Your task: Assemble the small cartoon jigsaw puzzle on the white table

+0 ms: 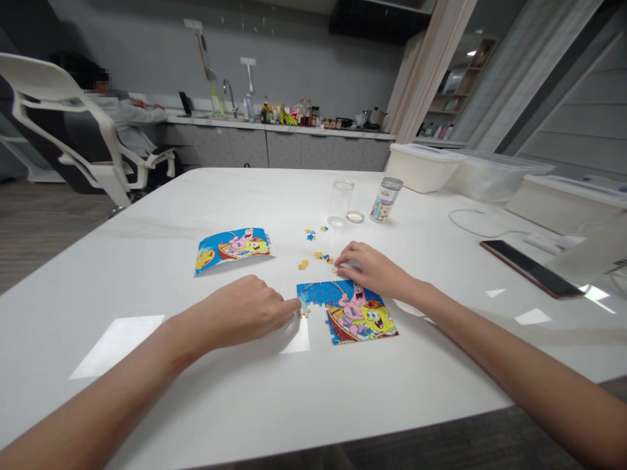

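A partly assembled jigsaw puzzle with cartoon figures in a boat lies flat on the white table; its lower left has a gap. At its left edge my left hand is closed, the index finger reaching onto the pieces there and the other fingers curled. My right hand is just above the puzzle's top edge, fingers bent together on a small pale puzzle piece, mostly hidden. Loose puzzle pieces lie left of it, with more pieces farther back. A curled picture sheet shows the same scene.
Behind the pieces stand a clear jar, its lid and a printed canister. A phone, a white cable and storage bins are at right. A person sits beyond the table at far left.
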{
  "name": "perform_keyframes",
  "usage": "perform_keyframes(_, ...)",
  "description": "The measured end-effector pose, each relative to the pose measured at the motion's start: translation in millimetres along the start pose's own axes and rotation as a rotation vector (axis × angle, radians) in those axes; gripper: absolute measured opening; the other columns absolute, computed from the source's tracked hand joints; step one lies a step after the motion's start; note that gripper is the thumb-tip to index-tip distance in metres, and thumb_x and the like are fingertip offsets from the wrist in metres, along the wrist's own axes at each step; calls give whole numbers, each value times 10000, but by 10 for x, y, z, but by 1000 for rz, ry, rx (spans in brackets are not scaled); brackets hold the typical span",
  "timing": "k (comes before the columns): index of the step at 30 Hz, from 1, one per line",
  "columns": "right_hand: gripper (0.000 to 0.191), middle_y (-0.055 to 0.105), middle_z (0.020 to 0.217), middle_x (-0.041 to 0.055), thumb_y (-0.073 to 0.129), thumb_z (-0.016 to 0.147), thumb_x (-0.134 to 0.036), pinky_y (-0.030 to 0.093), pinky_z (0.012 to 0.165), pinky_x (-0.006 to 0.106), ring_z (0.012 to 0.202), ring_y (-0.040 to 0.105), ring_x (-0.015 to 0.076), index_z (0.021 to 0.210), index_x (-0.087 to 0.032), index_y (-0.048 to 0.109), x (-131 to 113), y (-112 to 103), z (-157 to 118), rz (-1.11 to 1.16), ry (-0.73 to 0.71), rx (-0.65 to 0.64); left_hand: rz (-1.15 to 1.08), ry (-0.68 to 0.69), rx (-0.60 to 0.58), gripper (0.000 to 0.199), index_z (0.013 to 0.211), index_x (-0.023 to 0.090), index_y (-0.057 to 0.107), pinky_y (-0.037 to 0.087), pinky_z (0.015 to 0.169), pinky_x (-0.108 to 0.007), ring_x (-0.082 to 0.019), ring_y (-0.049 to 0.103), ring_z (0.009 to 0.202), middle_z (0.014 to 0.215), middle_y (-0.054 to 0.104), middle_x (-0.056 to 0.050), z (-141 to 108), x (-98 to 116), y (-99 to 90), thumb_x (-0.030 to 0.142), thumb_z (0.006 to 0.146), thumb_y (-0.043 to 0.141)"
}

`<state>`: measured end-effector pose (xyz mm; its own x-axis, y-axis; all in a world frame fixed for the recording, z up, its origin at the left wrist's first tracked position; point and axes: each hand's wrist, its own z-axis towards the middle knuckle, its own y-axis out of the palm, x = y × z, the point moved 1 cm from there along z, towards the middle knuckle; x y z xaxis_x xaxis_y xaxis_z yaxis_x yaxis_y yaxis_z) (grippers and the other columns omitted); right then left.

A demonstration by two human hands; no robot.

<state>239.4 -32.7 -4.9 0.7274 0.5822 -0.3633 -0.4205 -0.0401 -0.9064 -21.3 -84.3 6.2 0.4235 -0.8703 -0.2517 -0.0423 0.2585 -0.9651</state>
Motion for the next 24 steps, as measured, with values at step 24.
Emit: perform_keyframes(24,48,602,914,37,559,853,-183,463,811,364,904,571,203,817,-215,558,21,83,-13,61,33,30,14,-94,3,149,851,188,571,276,415,-287,-125,476,375,488,577,17,13,74,-24,188,915,436)
